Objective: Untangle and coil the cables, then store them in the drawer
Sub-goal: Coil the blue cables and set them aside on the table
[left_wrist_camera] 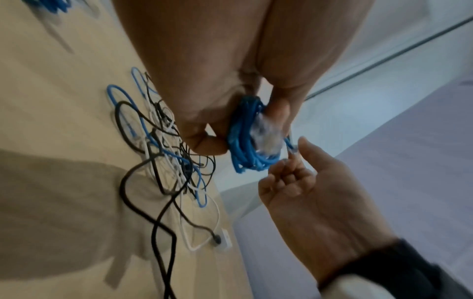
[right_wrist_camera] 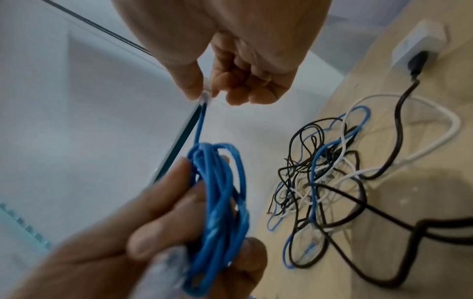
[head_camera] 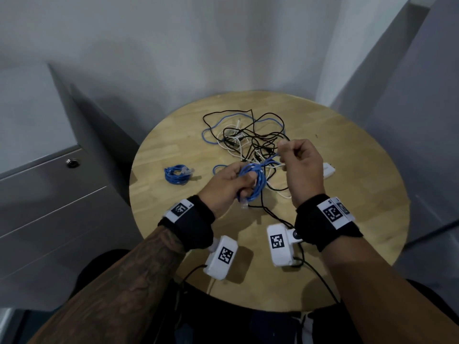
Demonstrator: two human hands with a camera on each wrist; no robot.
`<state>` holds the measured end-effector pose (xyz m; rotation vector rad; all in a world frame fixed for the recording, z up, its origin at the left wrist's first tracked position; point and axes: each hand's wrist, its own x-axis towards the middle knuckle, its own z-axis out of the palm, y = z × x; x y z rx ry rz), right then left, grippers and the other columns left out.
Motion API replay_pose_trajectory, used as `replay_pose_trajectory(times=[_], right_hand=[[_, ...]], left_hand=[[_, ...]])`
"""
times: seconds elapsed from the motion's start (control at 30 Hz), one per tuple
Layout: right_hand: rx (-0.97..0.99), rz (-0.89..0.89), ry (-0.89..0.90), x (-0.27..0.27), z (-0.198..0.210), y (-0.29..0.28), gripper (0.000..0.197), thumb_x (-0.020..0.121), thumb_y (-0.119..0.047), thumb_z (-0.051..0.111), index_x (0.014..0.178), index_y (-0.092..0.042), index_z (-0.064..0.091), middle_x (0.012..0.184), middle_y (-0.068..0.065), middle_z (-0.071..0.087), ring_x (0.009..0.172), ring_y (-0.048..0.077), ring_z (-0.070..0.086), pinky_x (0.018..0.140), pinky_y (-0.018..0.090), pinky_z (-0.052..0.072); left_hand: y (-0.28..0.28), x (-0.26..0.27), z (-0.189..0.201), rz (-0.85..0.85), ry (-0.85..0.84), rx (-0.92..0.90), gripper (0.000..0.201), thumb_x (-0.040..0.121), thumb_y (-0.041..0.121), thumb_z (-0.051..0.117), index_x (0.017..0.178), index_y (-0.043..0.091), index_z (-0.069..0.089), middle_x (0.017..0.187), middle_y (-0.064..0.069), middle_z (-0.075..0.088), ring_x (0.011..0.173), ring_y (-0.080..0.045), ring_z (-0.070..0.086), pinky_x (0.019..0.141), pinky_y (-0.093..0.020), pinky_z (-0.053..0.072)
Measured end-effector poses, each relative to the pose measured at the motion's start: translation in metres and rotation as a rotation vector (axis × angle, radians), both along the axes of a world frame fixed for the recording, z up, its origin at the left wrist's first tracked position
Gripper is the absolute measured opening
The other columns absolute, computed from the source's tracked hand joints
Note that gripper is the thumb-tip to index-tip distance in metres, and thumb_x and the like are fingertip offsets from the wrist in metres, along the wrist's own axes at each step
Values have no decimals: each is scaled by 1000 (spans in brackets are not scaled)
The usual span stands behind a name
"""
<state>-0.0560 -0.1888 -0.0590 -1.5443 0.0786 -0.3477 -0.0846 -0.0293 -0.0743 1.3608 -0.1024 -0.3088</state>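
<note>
My left hand (head_camera: 244,186) grips a blue cable wound into a coil (head_camera: 257,178) above the round wooden table (head_camera: 347,175). A clear plug hangs from the coil's bottom. My right hand (head_camera: 284,151) pinches the coil's free end between thumb and forefinger. The right wrist view shows that clear plug end (right_wrist_camera: 205,96) pinched, with the coil (right_wrist_camera: 221,192) below it. A tangle of black, white and blue cables (head_camera: 248,137) lies on the table beyond both hands. A second blue cable (head_camera: 177,174) lies coiled to the left.
A grey drawer cabinet (head_camera: 49,194) with a round lock (head_camera: 72,163) stands left of the table, its drawers closed. A white adapter (head_camera: 328,169) with a black lead sits at the right. White walls close in behind the table.
</note>
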Motion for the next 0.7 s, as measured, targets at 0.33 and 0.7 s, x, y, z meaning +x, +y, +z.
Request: replay_pose_trajectory(times=[0.33, 0.7], right_hand=[[-492, 152, 119, 11, 6, -26, 18, 96, -33, 63, 98, -15, 61, 91, -7, 63, 76, 5, 56, 67, 13, 41], [-1296, 495, 208, 60, -43, -19, 23, 93, -14, 50, 102, -13, 71, 119, 11, 61, 110, 35, 58, 94, 45, 50]], left_hand=[[87, 16, -6, 239, -146, 703, 7, 90, 13, 67, 96, 15, 67, 90, -2, 67, 74, -17, 61, 72, -35, 48], [132, 12, -25, 321, 100, 1203, 18, 88, 17, 69, 100, 6, 74, 99, -15, 71, 77, -30, 62, 72, -37, 56]])
